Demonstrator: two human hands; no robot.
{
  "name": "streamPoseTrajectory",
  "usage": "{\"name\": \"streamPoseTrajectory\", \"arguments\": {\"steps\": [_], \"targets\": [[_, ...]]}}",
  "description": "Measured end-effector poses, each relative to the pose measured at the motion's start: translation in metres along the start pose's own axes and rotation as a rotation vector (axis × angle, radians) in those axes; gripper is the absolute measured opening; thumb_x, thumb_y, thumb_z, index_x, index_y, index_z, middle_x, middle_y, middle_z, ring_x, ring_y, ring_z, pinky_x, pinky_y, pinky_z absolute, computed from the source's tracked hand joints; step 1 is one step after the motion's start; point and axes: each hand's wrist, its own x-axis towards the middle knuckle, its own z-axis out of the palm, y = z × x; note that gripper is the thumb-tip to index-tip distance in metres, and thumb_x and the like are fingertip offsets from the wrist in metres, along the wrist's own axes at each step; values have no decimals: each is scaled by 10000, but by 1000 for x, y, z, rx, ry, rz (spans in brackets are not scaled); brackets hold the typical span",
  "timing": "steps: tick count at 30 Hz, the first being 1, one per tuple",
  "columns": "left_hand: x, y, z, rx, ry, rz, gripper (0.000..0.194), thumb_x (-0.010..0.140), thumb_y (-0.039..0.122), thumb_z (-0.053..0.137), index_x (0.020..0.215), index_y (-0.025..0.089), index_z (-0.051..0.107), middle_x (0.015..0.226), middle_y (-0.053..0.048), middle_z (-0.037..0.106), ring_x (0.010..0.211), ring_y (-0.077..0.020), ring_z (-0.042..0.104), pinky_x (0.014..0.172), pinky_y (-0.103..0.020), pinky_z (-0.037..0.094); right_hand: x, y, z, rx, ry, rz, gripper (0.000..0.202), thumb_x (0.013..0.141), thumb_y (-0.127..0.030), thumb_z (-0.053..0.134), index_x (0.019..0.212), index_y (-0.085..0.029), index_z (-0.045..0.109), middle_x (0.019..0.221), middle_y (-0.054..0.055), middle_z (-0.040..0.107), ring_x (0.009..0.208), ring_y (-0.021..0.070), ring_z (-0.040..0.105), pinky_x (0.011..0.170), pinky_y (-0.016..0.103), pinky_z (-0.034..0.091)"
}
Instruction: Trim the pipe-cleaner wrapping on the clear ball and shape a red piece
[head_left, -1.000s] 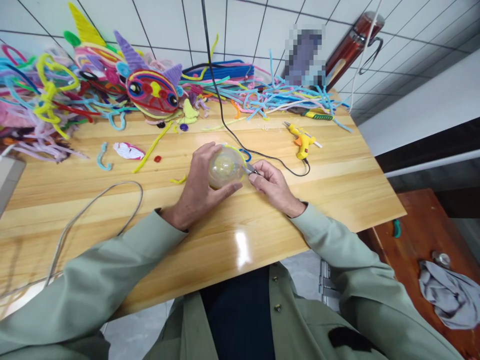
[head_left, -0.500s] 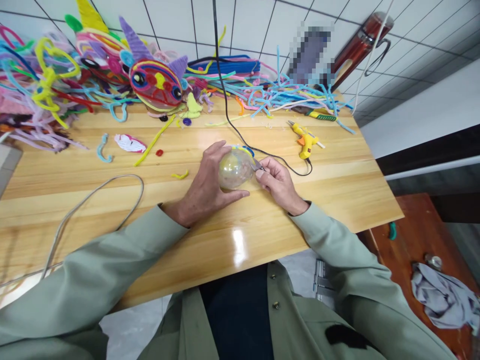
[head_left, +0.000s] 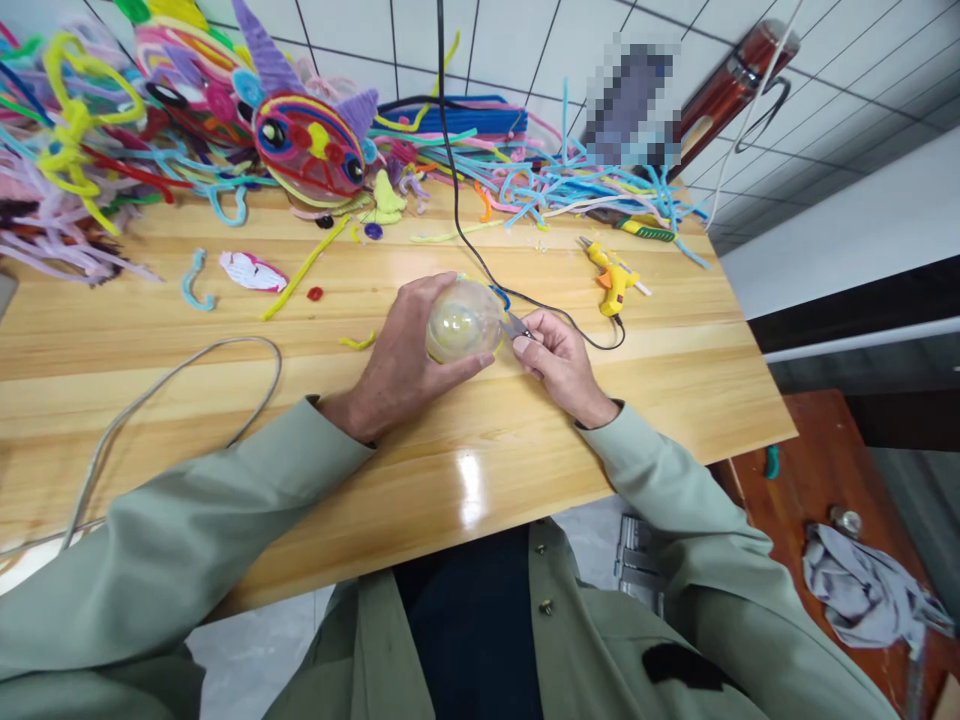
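My left hand [head_left: 409, 345] is wrapped around a clear plastic ball [head_left: 466, 318], thumb along the near side and fingers over the far side. Yellow and blue pipe cleaner shows at the ball's far right rim. In my right hand [head_left: 559, 362] is a small pair of scissors [head_left: 516, 326], its pointed metal blades aimed left at the ball's right edge. My fingers cover the scissors' handles. Whether the tips touch the ball I cannot tell. Left of my left hand lies a short yellow pipe cleaner piece [head_left: 358, 341].
A yellow glue gun [head_left: 616, 280] lies right of my hands, its black cord [head_left: 551, 306] running behind the ball. Colourful pipe cleaners [head_left: 540, 185] and a decorated fish-like figure [head_left: 311, 150] line the back. A grey cable [head_left: 161, 385] loops at left. A red thermos [head_left: 731, 90] stands back right.
The ball has turned in my left hand, so the yellow and blue trim shows less on top. The scissors stay at its right edge. The whole view has shifted slightly.
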Motion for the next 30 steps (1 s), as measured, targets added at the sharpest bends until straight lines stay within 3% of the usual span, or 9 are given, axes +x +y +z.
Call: {"name": "streamPoseTrajectory", "arguments": {"steps": [3,8,12,18,22,30], "targets": [[-2,3,-1,-9,-7,-11,860,1018,752,799,1668,354,399,1661,-156,579,1623,-393,555,1364,-669,497,1,2,0,6,20,4,530,896,-721,868,911,-255,616,618,-88,512,546,104,368,545,277,289],[-3,4,1,-58,7,12,909,989,782,818,1649,343,373,1719,-181,480,1660,-412,506,1369,-692,481,3,5,0,58,-11,-5,555,900,-739,867,874,-246,613,613,-89,520,539,96,375,541,268,301],[0,4,-1,-31,-16,63,956,950,790,859,1680,348,429,1668,-166,548,1595,-430,546,1345,-691,480,4,3,1,77,-64,-18,545,911,-701,883,833,-241,602,613,-85,532,556,93,402,546,257,309],[5,5,-7,1,22,97,645,1092,623,764,1615,334,522,1555,-138,640,1522,-377,611,1312,-639,528,1,2,0,123,-176,5,461,947,-604,897,858,-218,661,611,-79,605,546,83,445,562,249,354],[5,4,-5,-16,28,123,654,1102,614,752,1654,352,518,1598,-145,627,1538,-387,608,1314,-648,525,0,0,2,159,-262,54,466,951,-592,909,838,-212,665,623,-62,656,550,83,482,582,251,390],[7,0,-5,-31,29,129,797,949,727,897,1563,339,568,1514,-143,687,1485,-388,672,1263,-619,585,0,8,6,208,-235,76,514,920,-639,928,795,-207,681,603,-64,632,562,89,482,573,249,350]]}}
